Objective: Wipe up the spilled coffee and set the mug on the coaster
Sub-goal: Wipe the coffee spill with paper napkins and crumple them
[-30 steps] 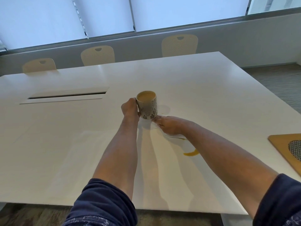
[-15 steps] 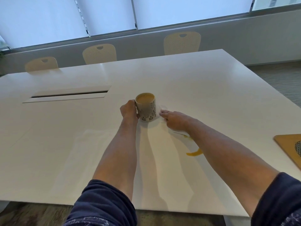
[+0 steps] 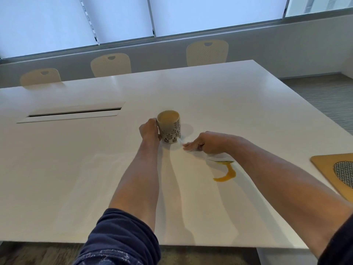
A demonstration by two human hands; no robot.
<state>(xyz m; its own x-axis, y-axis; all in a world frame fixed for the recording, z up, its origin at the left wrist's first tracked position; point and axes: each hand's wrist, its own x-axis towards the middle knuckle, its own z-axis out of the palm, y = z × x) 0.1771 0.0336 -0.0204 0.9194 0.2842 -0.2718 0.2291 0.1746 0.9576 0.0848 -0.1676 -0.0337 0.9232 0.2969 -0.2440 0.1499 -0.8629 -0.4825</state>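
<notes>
The wiping is the step in hand. The left hand [image 3: 150, 131] has its fingers clenched round the handle side of the patterned mug [image 3: 169, 126], which is full nearly to the brim and sits near the middle of the tabletop [image 3: 76, 169]; whether its base is quite down I cannot tell. Just beside it, the right hand [image 3: 205, 143] presses flat on a thin white cloth or tissue [image 3: 214, 156], fingers closed over it, though the pale sheet is hard to make out against the white surface. An orange-brown streak of spilled coffee [image 3: 226, 174] lies uncovered, nearer the front edge. The coaster [image 3: 324, 167] waits well apart at the right edge. I judge the next move calls for dragging the cloth back over that streak, then carrying the mug level across.
</notes>
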